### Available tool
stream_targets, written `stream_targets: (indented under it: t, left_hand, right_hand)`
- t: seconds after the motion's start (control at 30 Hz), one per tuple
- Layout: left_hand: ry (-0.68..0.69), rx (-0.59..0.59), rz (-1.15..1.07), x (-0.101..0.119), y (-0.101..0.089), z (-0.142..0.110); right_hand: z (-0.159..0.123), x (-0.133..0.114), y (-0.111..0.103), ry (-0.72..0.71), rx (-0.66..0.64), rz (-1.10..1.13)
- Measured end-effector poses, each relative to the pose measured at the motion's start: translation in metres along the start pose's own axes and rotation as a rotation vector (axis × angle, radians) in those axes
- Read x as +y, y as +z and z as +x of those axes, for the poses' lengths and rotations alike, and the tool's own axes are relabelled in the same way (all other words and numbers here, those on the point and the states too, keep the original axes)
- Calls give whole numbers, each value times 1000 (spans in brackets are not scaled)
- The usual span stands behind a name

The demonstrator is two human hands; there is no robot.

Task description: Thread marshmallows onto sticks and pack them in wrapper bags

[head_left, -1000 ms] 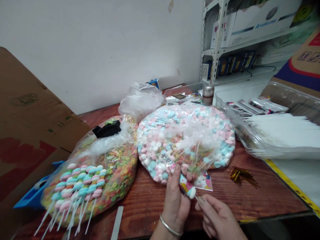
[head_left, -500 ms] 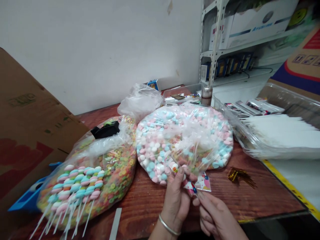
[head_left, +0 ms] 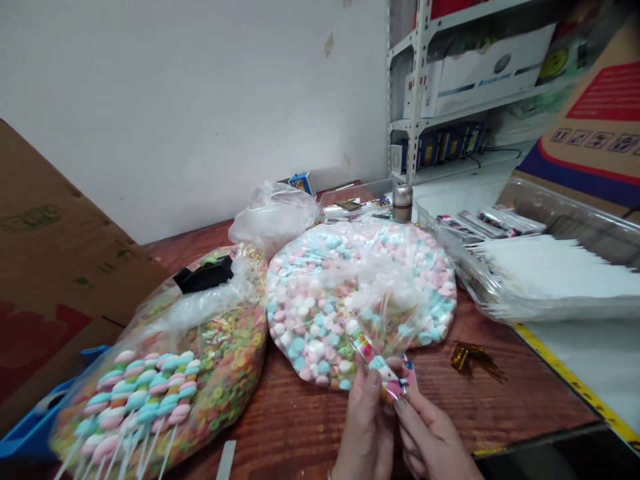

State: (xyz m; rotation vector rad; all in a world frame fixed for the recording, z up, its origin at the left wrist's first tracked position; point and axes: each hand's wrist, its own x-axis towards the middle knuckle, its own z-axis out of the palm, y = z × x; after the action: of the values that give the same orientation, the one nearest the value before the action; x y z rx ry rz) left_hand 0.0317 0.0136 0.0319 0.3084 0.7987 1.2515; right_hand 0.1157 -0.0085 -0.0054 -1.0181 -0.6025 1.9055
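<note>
Partly legible lettering [head_left: 495, 81], "Ayu…", marks the white box [head_left: 463, 70]; hands [head_left: 364, 423] hold wrapped candy [head_left: 379, 365].

Dimmish, cool indoor light, source out of view; shadows soft. Glare on marshmallow bag [head_left: 305, 327] near centre. Dark patch past desk [head_left: 300, 420] edge, 4 o'clock. Wide-angle stretch on brown carton [head_left: 45, 267], 9 o'clock. Fingers [head_left: 411, 419], 5 o'clock, slightly blurred; shelf box [head_left: 485, 70] lettering soft, 2 o'clock.

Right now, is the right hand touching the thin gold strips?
Apart; the head view shows red-brown wooden tabletop between the right hand and the gold strips.
</note>
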Motion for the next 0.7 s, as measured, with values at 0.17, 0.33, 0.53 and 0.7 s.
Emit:
stream_targets:
  t: [0.17, 0.33, 0.53, 0.7]
  left_hand:
    - [-59, -42, 76, 0, -3, 3]
    - [-49, 78, 102, -14, -1, 4]
    - [-160, -12, 203, -12, -7, 1]
    - [-125, -147, 163, -6, -16, -2]
  right_hand:
    - [0, -3, 6, -33, 30, 3]
    - [1, -8, 8, -52, 141, 46]
    - [1, -8, 3, -19, 155, 195]
    - [-3, -9, 0, 83, -59, 376]
